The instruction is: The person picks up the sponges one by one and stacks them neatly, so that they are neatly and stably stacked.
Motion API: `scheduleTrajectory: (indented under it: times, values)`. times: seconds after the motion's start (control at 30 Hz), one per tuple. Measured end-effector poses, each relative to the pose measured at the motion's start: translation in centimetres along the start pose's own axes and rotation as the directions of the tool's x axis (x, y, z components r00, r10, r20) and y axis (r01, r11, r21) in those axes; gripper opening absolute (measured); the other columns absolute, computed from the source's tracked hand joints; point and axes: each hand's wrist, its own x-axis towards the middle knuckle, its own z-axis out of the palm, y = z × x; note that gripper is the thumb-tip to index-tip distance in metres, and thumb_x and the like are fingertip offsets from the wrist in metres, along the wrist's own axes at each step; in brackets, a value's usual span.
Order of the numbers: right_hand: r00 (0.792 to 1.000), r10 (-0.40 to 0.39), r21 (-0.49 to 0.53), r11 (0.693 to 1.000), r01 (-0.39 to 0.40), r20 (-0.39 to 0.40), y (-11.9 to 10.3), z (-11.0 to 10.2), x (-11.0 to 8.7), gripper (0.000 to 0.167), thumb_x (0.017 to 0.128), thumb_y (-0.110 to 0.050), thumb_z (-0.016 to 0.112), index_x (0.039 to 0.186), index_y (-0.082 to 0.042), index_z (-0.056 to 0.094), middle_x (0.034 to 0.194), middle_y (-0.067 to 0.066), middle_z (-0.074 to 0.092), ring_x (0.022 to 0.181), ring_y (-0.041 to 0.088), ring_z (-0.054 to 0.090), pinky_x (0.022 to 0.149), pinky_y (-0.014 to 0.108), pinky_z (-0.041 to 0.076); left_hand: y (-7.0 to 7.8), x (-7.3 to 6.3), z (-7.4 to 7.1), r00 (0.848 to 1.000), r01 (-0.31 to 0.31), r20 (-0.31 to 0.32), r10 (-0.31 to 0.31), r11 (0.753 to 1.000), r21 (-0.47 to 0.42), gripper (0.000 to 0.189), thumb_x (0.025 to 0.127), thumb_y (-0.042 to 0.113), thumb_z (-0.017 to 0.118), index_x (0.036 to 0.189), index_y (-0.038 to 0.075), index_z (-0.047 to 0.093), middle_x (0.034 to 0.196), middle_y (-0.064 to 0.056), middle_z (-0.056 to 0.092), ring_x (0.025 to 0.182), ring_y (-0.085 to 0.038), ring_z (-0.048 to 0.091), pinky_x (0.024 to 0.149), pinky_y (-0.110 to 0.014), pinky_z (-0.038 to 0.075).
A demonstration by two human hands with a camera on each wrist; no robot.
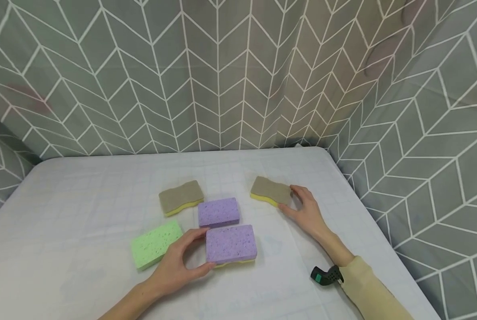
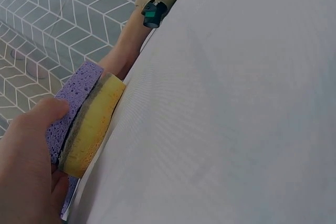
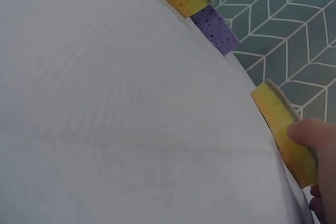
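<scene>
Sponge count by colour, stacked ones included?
Purple sponges: 2
Green sponge: 1
Grey-and-yellow sponges: 3, one of them under the front purple sponge
Total visible: 6

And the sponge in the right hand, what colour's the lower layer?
Yellow; that sponge shows it best in the right wrist view.
</scene>
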Motion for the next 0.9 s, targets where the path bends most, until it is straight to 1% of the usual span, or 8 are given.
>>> scheduleTrajectory:
  times: [0.13, 0.23, 0.33, 0.57, 0.9]
  values:
    - [1.0, -0.011, -0.006, 1.0, 0.011, -0.009, 0.07, -0.12, 0.15, 0.071, 0.086, -0.029, 0.078, 0.143, 0.001, 0.047, 0.142, 0.02, 0.048, 0.134, 0.039, 0.046, 0.114, 0.056, 0.037, -0.01, 0.23, 0.0, 1.0, 0.012, 0.016, -0.012, 1.0, -0.011, 0.075, 0.075, 0.023, 0.089, 0.14, 0.018, 0.053, 0.131, 0.002, 0.062, 0.123, -0.015, 0.059, 0.11, -0.013, 0.038]
    - [1.0, -0.014, -0.002, 1.0, 0.014, -0.012, 0.08, -0.14, 0.21, 0.07, 0.086, -0.028, 0.079, 0.142, 0.001, 0.048, 0.141, 0.02, 0.048, 0.133, 0.039, 0.046, 0.114, 0.056, 0.038, 0.09, 0.23, -0.09, 0.999, 0.04, 0.027, -0.04, 0.999, -0.011, 0.073, 0.077, 0.025, 0.088, 0.14, 0.021, 0.052, 0.132, 0.005, 0.061, 0.123, -0.014, 0.059, 0.11, -0.013, 0.039]
    - [1.0, -0.02, 0.0, 1.0, 0.02, -0.019, 0.09, -0.1, 0.2, 0.068, 0.085, -0.027, 0.079, 0.14, 0.0, 0.05, 0.139, 0.019, 0.05, 0.133, 0.039, 0.048, 0.113, 0.055, 0.039, 0.14, 0.21, -0.11, 0.999, 0.046, 0.026, -0.045, 0.999, -0.009, 0.073, 0.077, 0.026, 0.088, 0.14, 0.023, 0.052, 0.132, 0.006, 0.061, 0.123, -0.013, 0.059, 0.11, -0.013, 0.039]
    - [0.999, -0.027, -0.001, 1.0, 0.027, -0.028, 0.17, -0.1, 0.14, 0.067, 0.084, -0.027, 0.081, 0.138, 0.0, 0.052, 0.137, 0.019, 0.053, 0.13, 0.037, 0.05, 0.111, 0.054, 0.041, 0.04, 0.17, 0.06, 1.0, 0.02, 0.007, -0.02, 1.0, -0.014, 0.075, 0.075, 0.022, 0.09, 0.14, 0.019, 0.053, 0.131, 0.002, 0.062, 0.122, -0.014, 0.059, 0.109, -0.012, 0.039]
    - [0.999, -0.023, 0.008, 1.0, 0.023, -0.036, 0.36, 0.24, -0.2, 0.065, 0.082, -0.026, 0.082, 0.136, -0.001, 0.055, 0.134, 0.017, 0.055, 0.127, 0.036, 0.052, 0.109, 0.054, 0.043, -0.07, -0.05, 0.05, 1.0, 0.017, 0.01, -0.016, 0.999, -0.03, 0.076, 0.074, 0.02, 0.09, 0.14, 0.017, 0.053, 0.13, 0.001, 0.063, 0.121, -0.014, 0.06, 0.109, -0.012, 0.039]
